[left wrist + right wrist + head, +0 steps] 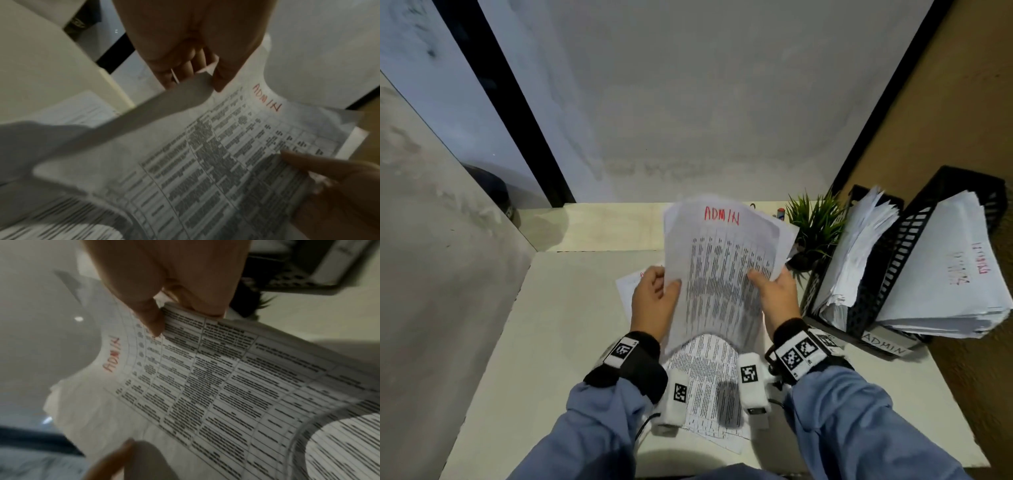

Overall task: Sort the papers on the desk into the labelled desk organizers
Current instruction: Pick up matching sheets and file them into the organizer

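Looking down from the head view, we hold a bunch of papers (pixel 719 270) up over the desk (pixel 551 342), with our left hand (pixel 654 301) pinching the left edge and our right hand (pixel 777 298) pinching the right edge. The bunch stands tall, its long side running away from us, and the red word ADMIN sits at the far top end. More papers on the desk (pixel 709 387) lie under our wrists. On the right stand two black organizers: the near one (pixel 866 305) carries an ADMIN label (pixel 885 344), and the other organizer (pixel 959 192) is just beside it, both already stuffed with sheets. A small green plant (pixel 813 226) sits near them. In the left wrist view, our left thumb (pixel 224 78) presses the top sheet while the fingers curl behind it, so this hand is gripping the bunch; the sheets bend and fan apart here. In the right wrist view, our right thumb (pixel 152 321) and fingers squeeze the other edge, so this hand grips the bunch too. We think a few things could go wrong. The sheets are floppy and loose, so some could slip out and fall if one hand lets go. The ADMIN organizer is very full, so the bunch could catch on the sheets inside and crumple. The plant is close, so a swing to the right could knock it.
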The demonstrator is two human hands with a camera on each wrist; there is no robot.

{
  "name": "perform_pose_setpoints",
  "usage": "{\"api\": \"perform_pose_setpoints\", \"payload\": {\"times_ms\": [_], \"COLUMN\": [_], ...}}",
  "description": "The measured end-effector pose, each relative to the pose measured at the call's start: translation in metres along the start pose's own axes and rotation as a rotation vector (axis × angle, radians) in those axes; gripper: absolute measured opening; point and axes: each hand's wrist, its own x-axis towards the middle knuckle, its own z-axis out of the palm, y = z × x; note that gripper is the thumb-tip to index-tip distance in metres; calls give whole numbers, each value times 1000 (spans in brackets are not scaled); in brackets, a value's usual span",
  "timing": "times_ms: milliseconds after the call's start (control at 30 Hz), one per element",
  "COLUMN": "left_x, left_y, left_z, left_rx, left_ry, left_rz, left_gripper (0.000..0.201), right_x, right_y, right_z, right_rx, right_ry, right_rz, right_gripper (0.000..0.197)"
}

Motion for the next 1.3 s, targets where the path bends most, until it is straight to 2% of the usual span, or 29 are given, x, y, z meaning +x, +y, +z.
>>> {"api": "perform_pose_setpoints", "payload": {"times_ms": [133, 200, 300, 367, 400, 467, 500, 567, 600, 667, 800, 867, 900, 967, 1000, 1033, 1100, 1167, 1300], "left_x": [-8, -16, -26, -31, -30, -26, -22, -15, -14, -16, -31, -42, -47, -60, -64, -68, -73, -78, -85], "left_y": [13, 2, -24, -32, -29, -12, 0, 28, 44, 78, 140, 158, 165, 174, 175, 176, 175, 175, 165], "left_z": [3, 2, -1, -3, -3, -2, 0, 9, 16, 34, 86, 115, 130, 159, 173, 186, 212, 232, 265], "left_rx": [28, 79, 156, 194, 185, 211, 246, 277, 290, 293, 338, 361, 369, 352, 344, 356, 405, 458, 543], "left_ry": [80, 37, -70, -133, -165, -255, -293, -347, -381, -439, -451, -461, -455, -445, -450, -463, -496, -508, -507], "left_rz": [110, 64, -99, -159, -162, -105, -67, -3, 43, 139, 388, 491, 536, 610, 635, 649, 650, 639, 632], "left_gripper": [27, 31, 23, 31, 30, 10, 14, 33, 40, 39, 35, 33, 35, 34, 24, 18, 47, 62, 64], "right_x": [-23, -30, -40, -44, -43, -38, -34, -26, -22, -14, 5, 14, 17, 20, 19, 20, 21, 22, 25], "right_y": [-15, -1, 32, 40, 37, 24, 13, -11, -24, -49, -84, -93, -96, -100, -100, -99, -97, -93, -88], "right_z": [4, -1, -9, -14, -16, -21, -26, -40, -50, -75, -144, -182, -199, -224, -232, -238, -247, -254, -258], "right_rx": [-14, -74, -183, -203, -189, -199, -228, -248, -246, -259, -423, -615, -677, -670, -626, -577, -507, -503, -541], "right_ry": [-38, -28, -57, -67, -69, -78, -71, -41, -16, 87, 540, 710, 757, 742, 712, 684, 637, 600, 532], "right_rz": [-227, -196, 7, 108, 118, 64, 23, -88, -160, -313, -487, -402, -283, 0, 116, 194, 247, 255, 103], "right_gripper": [30, 32, 30, 30, 30, 30, 27, 22, 23, 28, 45, 61, 70, 86, 88, 84, 61, 41, 13]}}
